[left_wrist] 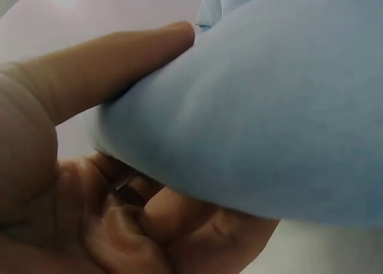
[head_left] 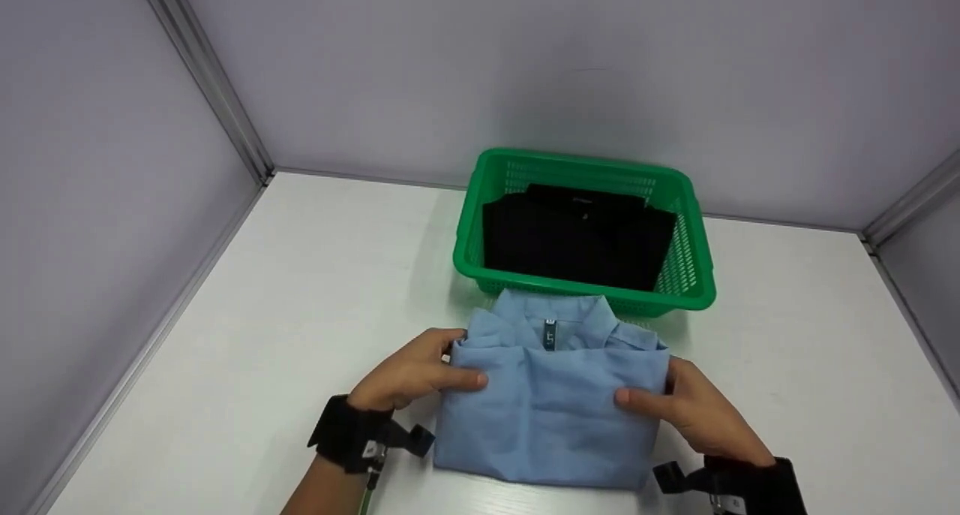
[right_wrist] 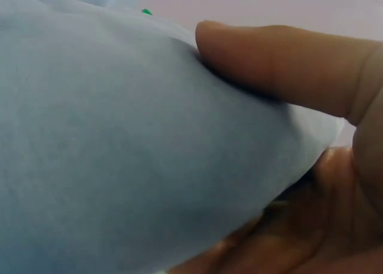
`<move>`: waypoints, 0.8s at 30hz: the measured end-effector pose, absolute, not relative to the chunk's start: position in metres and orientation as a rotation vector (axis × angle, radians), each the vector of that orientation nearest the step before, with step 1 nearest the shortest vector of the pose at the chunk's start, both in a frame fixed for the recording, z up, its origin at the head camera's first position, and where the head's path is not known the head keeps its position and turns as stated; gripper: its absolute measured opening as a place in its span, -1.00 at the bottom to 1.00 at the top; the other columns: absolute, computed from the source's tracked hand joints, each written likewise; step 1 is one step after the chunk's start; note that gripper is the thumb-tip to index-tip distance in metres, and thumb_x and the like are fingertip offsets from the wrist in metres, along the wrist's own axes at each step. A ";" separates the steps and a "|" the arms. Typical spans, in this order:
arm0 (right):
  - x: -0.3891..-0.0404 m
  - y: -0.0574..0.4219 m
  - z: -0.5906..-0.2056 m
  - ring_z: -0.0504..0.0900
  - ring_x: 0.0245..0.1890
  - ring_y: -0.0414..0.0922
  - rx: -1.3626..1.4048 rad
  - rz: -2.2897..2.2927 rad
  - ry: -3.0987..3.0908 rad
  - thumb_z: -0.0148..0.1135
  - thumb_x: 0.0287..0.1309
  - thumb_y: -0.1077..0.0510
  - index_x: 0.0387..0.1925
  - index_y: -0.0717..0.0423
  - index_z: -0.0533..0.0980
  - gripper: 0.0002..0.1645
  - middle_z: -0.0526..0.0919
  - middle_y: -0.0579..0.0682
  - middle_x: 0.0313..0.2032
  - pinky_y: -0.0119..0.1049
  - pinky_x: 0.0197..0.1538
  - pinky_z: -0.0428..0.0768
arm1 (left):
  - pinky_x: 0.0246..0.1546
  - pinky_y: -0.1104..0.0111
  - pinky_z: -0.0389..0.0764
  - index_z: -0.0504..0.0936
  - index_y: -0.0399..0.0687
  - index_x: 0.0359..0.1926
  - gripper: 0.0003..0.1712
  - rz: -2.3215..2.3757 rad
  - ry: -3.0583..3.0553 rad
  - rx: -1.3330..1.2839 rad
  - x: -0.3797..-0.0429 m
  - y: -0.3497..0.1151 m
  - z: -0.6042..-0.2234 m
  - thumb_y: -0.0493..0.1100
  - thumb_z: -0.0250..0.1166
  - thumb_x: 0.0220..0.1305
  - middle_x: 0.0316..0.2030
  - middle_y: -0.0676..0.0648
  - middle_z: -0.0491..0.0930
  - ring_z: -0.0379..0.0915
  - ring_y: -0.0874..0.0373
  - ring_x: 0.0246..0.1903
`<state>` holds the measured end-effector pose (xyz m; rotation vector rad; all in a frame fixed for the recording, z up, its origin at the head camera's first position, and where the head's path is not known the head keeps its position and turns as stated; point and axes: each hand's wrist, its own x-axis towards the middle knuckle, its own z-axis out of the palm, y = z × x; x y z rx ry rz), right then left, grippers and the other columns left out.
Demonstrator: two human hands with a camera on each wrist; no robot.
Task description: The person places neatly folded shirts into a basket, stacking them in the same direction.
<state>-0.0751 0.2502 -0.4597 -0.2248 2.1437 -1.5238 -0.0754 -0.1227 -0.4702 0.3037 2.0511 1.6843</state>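
A folded light blue collared shirt (head_left: 551, 417) is held between both hands, its collar pointing away toward a green basket. My left hand (head_left: 420, 368) grips the left edge, thumb on top and fingers underneath; the left wrist view shows the fingers (left_wrist: 179, 226) curled below the cloth (left_wrist: 251, 118). At the opposite edge, my right hand (head_left: 697, 410) pinches the shirt the same way, its thumb (right_wrist: 269, 64) pressing on the upper face in the right wrist view. A small dark label (head_left: 550, 335) shows inside the collar, which overlaps the basket's front in the head view.
The green plastic basket (head_left: 469, 230) stands on the white table (head_left: 337, 275) near the back wall (head_left: 585, 64). Inside it lies a folded black garment (head_left: 577, 237). Grey-framed panels (head_left: 90, 162) enclose the table at the sides.
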 end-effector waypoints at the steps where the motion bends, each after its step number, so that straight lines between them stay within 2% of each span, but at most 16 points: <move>1: -0.074 0.251 -0.458 0.59 0.16 -0.06 -0.227 -1.516 2.156 0.46 0.31 0.08 0.47 0.40 0.25 -0.11 0.58 0.21 0.25 -0.29 0.22 0.58 | 0.09 0.25 0.67 0.64 -0.19 0.21 -0.46 1.682 2.053 0.321 -0.075 -0.123 -0.468 -0.19 0.53 0.22 0.05 -0.12 0.73 0.65 0.08 0.02; 11: -0.065 0.255 -0.440 0.65 0.12 -0.15 -0.258 -1.467 2.288 0.48 0.30 0.05 0.38 0.31 0.40 -0.23 0.66 0.17 0.19 -0.36 0.16 0.61 | 0.07 0.32 0.63 0.69 -0.16 0.11 -0.55 1.628 2.183 0.402 -0.066 -0.126 -0.446 -0.19 0.55 0.22 0.01 -0.04 0.73 0.61 0.17 -0.02; 17: -0.062 0.256 -0.434 0.65 0.12 -0.21 -0.246 -1.493 2.304 0.48 0.31 0.07 0.40 0.30 0.38 -0.23 0.65 0.17 0.22 -0.42 0.17 0.60 | 0.08 0.27 0.63 0.72 -0.12 0.05 -0.61 1.615 2.259 0.441 -0.061 -0.127 -0.436 -0.18 0.55 0.22 -0.04 -0.03 0.73 0.60 0.15 -0.05; 24: -0.060 0.257 -0.432 0.66 0.09 -0.29 -0.243 -1.532 2.390 0.49 0.29 0.14 0.41 0.30 0.40 -0.24 0.65 0.18 0.23 -0.47 0.14 0.61 | -0.05 0.38 0.65 0.75 -0.08 0.00 -0.65 1.543 2.426 0.491 -0.059 -0.127 -0.431 -0.13 0.57 0.22 -0.08 -0.03 0.76 0.61 0.17 -0.12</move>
